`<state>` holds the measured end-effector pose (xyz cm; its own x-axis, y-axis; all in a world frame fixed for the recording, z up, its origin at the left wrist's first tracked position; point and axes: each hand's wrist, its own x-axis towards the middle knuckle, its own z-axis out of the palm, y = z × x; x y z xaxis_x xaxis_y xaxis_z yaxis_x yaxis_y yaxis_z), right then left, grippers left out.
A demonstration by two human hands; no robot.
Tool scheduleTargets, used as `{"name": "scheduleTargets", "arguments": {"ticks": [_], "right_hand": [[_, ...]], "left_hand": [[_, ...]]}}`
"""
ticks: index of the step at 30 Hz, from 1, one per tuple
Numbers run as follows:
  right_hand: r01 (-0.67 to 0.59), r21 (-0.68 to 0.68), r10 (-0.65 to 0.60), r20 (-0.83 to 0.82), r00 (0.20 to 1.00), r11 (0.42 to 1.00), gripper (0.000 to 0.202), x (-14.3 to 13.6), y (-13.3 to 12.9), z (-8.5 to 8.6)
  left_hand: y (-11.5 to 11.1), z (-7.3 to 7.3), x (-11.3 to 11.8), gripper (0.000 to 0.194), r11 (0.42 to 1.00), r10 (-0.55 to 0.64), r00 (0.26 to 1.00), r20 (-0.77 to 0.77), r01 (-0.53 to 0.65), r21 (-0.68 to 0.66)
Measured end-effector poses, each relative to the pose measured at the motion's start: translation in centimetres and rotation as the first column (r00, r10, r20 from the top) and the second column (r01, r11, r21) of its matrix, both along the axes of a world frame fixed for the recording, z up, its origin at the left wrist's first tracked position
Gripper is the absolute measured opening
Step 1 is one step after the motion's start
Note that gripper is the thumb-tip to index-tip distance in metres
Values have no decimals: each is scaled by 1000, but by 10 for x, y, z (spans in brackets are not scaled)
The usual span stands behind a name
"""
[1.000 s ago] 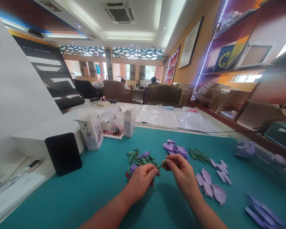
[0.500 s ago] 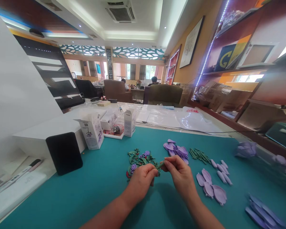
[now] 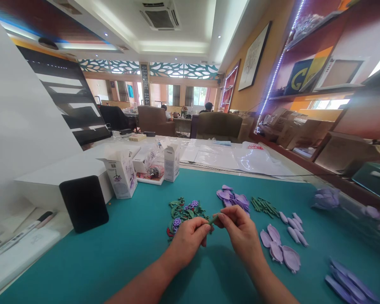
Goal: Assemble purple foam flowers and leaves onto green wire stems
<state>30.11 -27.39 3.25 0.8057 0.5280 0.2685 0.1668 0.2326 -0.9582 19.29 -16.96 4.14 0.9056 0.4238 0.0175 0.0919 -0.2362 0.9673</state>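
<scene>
Between my two hands, above the green mat [image 3: 139, 245], is a short green stem piece [image 3: 213, 220]. My left hand [image 3: 191, 236] pinches its left end with thumb and forefinger. At the other end, my right hand [image 3: 237, 226] grips it with the fingertips. Just behind my left hand lies a pile of small green leaf and stem parts [image 3: 186, 211] mixed with purple wheel-like pieces and a little red. Purple petals [image 3: 231, 197] are heaped behind my right hand, with loose green stem pieces [image 3: 264, 207] beside them.
To the right lie pale lilac petals [image 3: 277, 249], small lilac bud pieces [image 3: 296, 228] and long purple pieces [image 3: 348, 280]. A black panel [image 3: 84, 204] and an open printed box [image 3: 120, 177] stand at left. Another white box [image 3: 171, 164] stands near the mat's back edge.
Both hands keep nearly the same pose with the green stem piece between them. The view has shifted very slightly. A person's head in the background has moved a little to the right.
</scene>
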Motion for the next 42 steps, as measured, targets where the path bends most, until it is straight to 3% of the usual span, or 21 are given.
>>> {"name": "scheduleTargets", "arguments": {"ticks": [18,24,35,42], "right_hand": [[33,-42,-30,75,997,999,33,-3,4,-11],[-66,-85,71,49,996,994,35,8,3,-17],[-55,-39,58,71,996,998,31,2,3,-17],[-95,-66,101,95,990,993,33,4,5,-22]], "left_hand": [[0,1,2,27,998,65,997,-32,-65,-6],[2,-2,1,28,998,55,998,-32,-55,22],[9,0,-3,31,996,-41,999,16,39,83],[11,-3,-2,32,994,15,1000,12,-16,109]]}}
